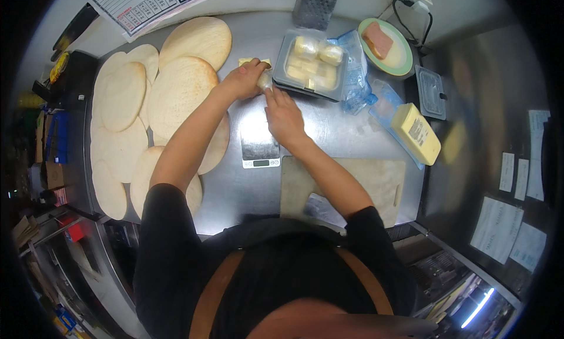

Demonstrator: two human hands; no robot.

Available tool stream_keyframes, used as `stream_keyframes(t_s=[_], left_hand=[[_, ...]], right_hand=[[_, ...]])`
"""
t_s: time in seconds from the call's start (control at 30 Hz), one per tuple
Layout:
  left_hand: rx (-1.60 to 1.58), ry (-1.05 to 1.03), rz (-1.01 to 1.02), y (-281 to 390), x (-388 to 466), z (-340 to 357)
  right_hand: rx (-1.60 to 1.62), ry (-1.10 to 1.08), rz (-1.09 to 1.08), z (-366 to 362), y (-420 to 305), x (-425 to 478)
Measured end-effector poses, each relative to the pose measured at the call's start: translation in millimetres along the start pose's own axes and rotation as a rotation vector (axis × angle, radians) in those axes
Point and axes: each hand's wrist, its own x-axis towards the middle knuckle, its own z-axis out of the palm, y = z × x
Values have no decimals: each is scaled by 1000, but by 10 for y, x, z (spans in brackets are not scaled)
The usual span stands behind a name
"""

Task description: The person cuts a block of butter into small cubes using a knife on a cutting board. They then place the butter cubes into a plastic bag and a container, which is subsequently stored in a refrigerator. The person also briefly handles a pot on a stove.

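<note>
My left hand (249, 78) is closed around a small portion in clear plastic film (264, 80), left of a lidded plastic container (278, 68) that holds several pale yellow wrapped portions. The fingertips of my right hand (284, 118) touch the film's near end; whether they pinch it is hard to tell. Beyond my left fingers lie pale yellow slices (247, 61), partly hidden by the hand. A digital kitchen scale (261, 151) lies nearer to me, with nothing seen on its plate.
Several round flatbreads (180, 96) overlap at left. A cutting board (352, 176) lies at the near right. Behind stand a metal box grater (315, 8) and a plate (405, 59) with sliced pink meat (378, 40). A yellow cheese block (416, 134) rests at right on blue plastic packaging.
</note>
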Motion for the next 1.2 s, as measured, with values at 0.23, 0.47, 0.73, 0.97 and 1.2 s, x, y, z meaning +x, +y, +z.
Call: stream_keyframes(t_s=[0.23,0.47,0.73,0.97,1.2], left_hand=[[-49,300,-146,-461,70,-312],[-110,121,-123,-698,193,-208],[-534,405,-73,-419,358,-67],[-336,270,-179,192,516,171],[-499,200,-317,188,455,148]], right_hand=[[-170,-141,250,433,-238,551],[-26,-235,8,9,-408,405],[962,-243,301,-1393,340,365],[-79,-204,-30,-1385,870,568],[56,315,17,-1379,582,74]])
